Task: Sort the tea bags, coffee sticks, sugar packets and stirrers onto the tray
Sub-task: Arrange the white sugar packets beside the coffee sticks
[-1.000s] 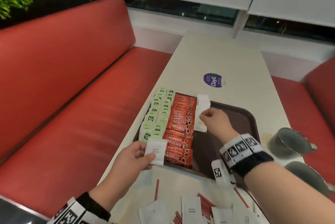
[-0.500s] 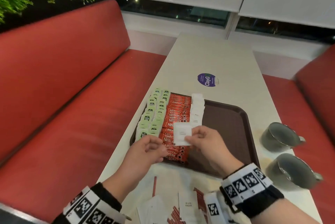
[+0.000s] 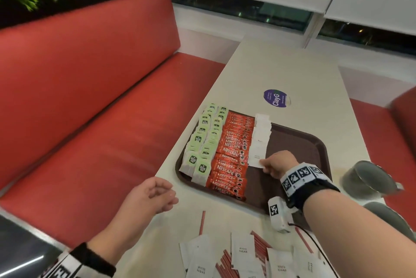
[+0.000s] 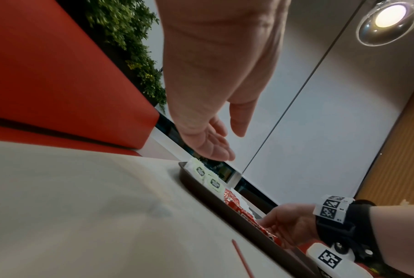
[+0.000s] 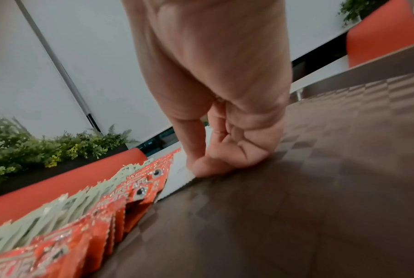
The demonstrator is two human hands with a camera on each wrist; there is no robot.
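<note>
On the brown tray lie two columns of green tea bags, a row of red coffee sticks and a column of white sugar packets. My right hand pinches the near right corner of the nearest sugar packet, which lies flat on the tray. In the right wrist view the thumb and curled fingers press on that packet. My left hand hovers empty over the table's left edge, with its fingers relaxed. Loose sugar packets and red stirrers lie near me.
Two grey cups stand right of the tray. A purple sticker marks the table beyond it. One stirrer lies apart near the tray's front rim. A red bench runs along the left.
The sugar packet passed from my left hand to my right. The right hand has carried it to the near end of the sugar column. The left hand has drawn back, empty.
</note>
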